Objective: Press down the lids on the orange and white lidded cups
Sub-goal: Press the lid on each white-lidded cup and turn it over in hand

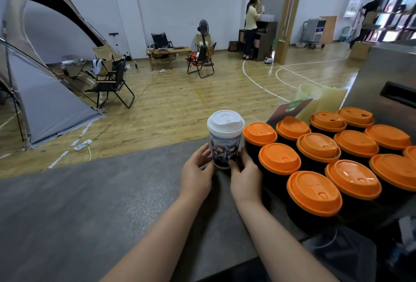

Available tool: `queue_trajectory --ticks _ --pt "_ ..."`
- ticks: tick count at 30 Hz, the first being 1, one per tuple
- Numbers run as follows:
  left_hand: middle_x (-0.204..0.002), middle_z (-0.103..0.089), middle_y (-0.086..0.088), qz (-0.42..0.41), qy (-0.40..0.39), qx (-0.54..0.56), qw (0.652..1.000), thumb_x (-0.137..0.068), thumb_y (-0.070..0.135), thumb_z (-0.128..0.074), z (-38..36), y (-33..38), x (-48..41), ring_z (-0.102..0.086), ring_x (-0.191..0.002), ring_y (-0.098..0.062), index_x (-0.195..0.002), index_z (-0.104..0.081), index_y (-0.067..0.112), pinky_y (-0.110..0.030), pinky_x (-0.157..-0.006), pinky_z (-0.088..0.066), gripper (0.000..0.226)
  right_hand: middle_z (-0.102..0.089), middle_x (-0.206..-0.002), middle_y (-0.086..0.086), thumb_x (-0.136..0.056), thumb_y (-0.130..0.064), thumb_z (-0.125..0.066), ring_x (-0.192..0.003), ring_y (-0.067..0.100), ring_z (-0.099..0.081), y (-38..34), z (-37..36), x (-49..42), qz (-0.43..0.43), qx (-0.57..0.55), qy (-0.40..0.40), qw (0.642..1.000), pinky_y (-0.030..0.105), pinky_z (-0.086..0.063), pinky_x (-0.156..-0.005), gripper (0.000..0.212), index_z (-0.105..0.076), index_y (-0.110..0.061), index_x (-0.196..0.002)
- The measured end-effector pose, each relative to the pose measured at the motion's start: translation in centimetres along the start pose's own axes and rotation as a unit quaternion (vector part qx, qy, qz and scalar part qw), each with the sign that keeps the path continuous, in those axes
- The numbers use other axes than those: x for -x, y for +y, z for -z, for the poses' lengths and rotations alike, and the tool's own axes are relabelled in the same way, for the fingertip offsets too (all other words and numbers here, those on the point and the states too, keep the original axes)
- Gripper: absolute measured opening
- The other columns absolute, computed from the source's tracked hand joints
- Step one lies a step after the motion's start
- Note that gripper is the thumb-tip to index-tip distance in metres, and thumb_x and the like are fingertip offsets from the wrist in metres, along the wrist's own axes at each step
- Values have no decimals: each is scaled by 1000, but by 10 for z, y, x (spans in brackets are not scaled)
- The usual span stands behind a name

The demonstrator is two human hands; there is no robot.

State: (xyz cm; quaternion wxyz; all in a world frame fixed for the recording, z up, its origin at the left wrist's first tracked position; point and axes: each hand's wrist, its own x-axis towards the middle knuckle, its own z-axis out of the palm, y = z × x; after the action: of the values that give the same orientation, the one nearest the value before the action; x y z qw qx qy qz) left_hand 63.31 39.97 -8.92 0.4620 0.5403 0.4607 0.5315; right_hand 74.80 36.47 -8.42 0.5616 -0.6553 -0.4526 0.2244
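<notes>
We stand at a speckled grey counter (90, 203) with a tall paper cup printed with cartoon figures (224, 146) held between both hands. The cup is upright, its long axis vertical, the wider mouth at the top and the narrower base on the counter. Its white plastic lid (225, 122) is on, with the raised sip spout turned to the far side. The cup sits right at the counter's far edge, beyond which the wooden floor (180, 101) drops away. To its right, just beside it, begins a tight block of black cups with orange plastic lids (318, 147), all upright, filling the right end of the counter; the nearest orange lid (260, 134) almost touches the white one. To the left and toward us the grey surface runs open. Our left hand (195, 176) curves round the cup's lower left side, fingers (206, 150) together against the sleeve and thumb low by the base. Our right hand (245, 178) wraps the lower right side, its fingers squeezed between this cup and the nearest black one, thumb across the front. Farther off stand a grey tent (45, 101) at left and dark folding chairs (112, 81) on the floor.
</notes>
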Motion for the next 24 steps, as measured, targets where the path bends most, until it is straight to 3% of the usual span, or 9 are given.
queue_trajectory --ticks 3,6,9,10,14,18,24 --pt "-118 -69 1 15 -3 -12 1000 -89 -12 -57 3 5 4 -67 -107 -6 -130 -61 17 -20 -88 -53 51 -66 -135 7 -93 -5 -66 -126 17 -60 -4 4 7 -3 0 18 1000 31 -45 -107 46 -59 -8 -138" --pt "-121 -67 -1 65 -12 -36 997 -91 -8 -56 19 16 10 -66 -106 -13 -126 -63 14 -31 -92 -56 42 -73 -113 0 -92 -7 -69 -96 1 -66 -9 12 20 12 -21 49 998 20 -52 -91 29 -68 -13 -120" --pt "-103 -72 -8 132 -46 12 990 -92 -10 -49 57 32 28 -67 -80 -12 -102 -68 13 -24 -67 -57 32 -72 -98 -2 -93 -8 -68 -91 11 -68 -13 9 37 9 -53 27 998 44 -59 -85 15 -68 -18 -104" --pt "-97 -73 -8 140 -52 15 989 -91 -13 -43 77 37 36 -66 -74 -12 -99 -68 12 -24 -62 -55 36 -72 -96 0 -93 -8 -67 -92 16 -69 -18 3 45 1 -64 2 998 45 -60 -80 13 -67 -19 -101" --pt "-89 -74 -7 120 -17 -25 992 -88 -18 -34 171 52 66 -64 -71 -14 -97 -70 8 -21 -57 -50 45 -72 -84 2 -93 -5 -65 -75 9 -67 -50 -52 84 -40 -111 -98 988 21 -51 -51 14 -67 -19 -93" --pt "-85 -71 -7 115 39 -50 991 -88 -18 -35 279 63 95 -60 -69 -14 -97 -70 1 -15 -49 -48 41 -72 -81 0 -92 -5 -65 -70 6 -67 -85 -133 139 -32 -117 -170 978 21 -49 -51 17 -67 -21 -93" --pt "-87 -69 -7 134 114 -80 981 -90 -16 -38 441 63 143 -58 -68 -13 -97 -68 2 -14 -50 -44 36 -71 -79 3 -91 1 -62 -66 5 -64 -149 -258 233 -29 -145 -236 960 20 -49 -52 19 -66 -17 -94"
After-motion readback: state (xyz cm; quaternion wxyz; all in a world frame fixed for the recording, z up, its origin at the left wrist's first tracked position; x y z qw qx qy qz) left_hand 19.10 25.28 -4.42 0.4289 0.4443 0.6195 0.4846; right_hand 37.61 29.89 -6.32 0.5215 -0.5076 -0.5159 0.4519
